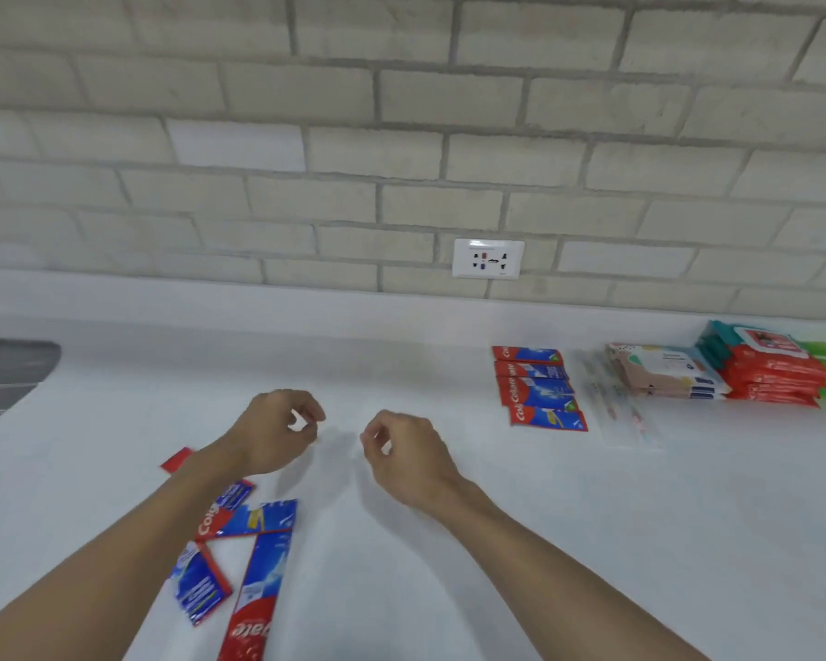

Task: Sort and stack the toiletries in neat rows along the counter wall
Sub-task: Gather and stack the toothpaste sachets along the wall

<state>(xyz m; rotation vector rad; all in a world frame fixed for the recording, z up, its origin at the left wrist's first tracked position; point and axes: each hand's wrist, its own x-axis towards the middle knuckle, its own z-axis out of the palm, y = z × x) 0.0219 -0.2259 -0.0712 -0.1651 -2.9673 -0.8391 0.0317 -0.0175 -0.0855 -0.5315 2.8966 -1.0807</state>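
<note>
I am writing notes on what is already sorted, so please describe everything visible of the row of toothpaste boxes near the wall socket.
The row of toothpaste boxes holds four flat red and blue cartons, cardboard by the look, with white Colgate lettering on their red left ends. They lie flat on the white counter, long edges touching, one behind another from the wall toward the person. Clear toothbrush packs lie close on their right. Nothing rests on them.
</note>
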